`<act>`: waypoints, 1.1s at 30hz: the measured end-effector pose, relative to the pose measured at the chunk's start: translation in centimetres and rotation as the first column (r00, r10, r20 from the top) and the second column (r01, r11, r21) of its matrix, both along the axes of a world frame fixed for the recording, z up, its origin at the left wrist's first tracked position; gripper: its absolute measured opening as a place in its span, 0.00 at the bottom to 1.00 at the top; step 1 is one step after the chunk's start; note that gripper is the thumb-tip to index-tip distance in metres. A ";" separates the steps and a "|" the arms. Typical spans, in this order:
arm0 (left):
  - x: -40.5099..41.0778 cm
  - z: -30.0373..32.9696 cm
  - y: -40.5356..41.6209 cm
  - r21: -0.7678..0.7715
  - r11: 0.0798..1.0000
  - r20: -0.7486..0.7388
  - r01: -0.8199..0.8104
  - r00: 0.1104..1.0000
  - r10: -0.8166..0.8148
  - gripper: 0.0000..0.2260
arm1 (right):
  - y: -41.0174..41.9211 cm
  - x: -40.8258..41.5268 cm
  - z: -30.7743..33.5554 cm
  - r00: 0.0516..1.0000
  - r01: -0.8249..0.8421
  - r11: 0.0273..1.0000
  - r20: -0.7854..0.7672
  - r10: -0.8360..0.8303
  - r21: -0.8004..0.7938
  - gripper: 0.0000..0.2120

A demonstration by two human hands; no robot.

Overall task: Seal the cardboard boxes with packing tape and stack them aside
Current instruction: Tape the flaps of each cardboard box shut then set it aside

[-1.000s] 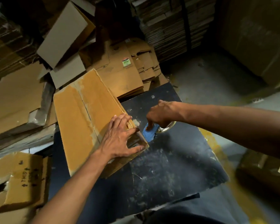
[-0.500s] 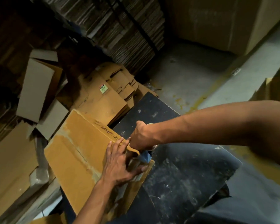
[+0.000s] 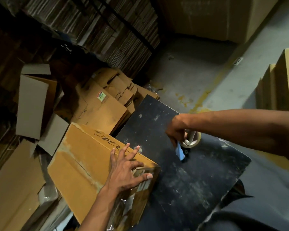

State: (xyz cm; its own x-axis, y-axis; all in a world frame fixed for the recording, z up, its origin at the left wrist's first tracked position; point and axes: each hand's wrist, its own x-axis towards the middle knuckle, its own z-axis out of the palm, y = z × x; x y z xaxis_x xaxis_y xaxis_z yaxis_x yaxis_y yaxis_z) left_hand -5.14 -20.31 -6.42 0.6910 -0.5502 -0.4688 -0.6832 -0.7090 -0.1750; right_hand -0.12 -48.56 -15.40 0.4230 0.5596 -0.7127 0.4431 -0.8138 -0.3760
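Observation:
A closed brown cardboard box [image 3: 83, 164] lies at the left edge of a black tabletop [image 3: 182, 185], its near end overhanging the table. My left hand [image 3: 125, 170] rests on the box's top near corner with spread fingers, beside a strip of clear tape on the end face. My right hand [image 3: 177, 130] grips a tape dispenser [image 3: 188, 144] with a blue blade guard and a roll of clear tape. It hovers over the table, to the right of the box and apart from it.
Flattened cartons [image 3: 105, 104] and an open box [image 3: 35, 104] pile up on the floor to the left. Bundled cardboard sheets [image 3: 98, 30] stack at the back. Large cartons [image 3: 287, 84] stand at the right. Grey concrete floor [image 3: 190, 72] lies beyond the table.
My right hand has pulled the tape dispenser away from the box's end to the right. The left hand stays on the box's corner. The camera has tilted and moved closer.

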 end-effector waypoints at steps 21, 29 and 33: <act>1.4 0.7 0.3 0.142 0.973 -0.109 0.180 0.980 -0.165 0.53 | 1.0 -0.6 -5.8 0.935 0.165 0.984 0.306 -0.179 0.071 0.16; 1.0 1.4 -0.1 0.276 0.918 0.015 0.286 0.953 -0.301 0.54 | 4.0 -5.6 -2.4 0.789 0.303 0.859 0.397 -0.469 0.413 0.23; 1.4 0.9 3.2 -0.199 0.975 0.041 0.097 0.995 -0.091 0.40 | 7.0 -12.1 -2.0 0.673 0.530 0.541 0.064 -0.737 0.653 0.32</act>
State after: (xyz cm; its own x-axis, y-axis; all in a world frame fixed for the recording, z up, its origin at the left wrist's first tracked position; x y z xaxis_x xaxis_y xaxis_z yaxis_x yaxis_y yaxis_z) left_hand -3.77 -17.13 -5.47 0.6445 -0.6938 -0.3214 -0.7447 -0.6648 -0.0581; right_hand -12.25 -41.56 -17.39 0.9489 0.2804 -0.1449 0.0613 -0.6141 -0.7868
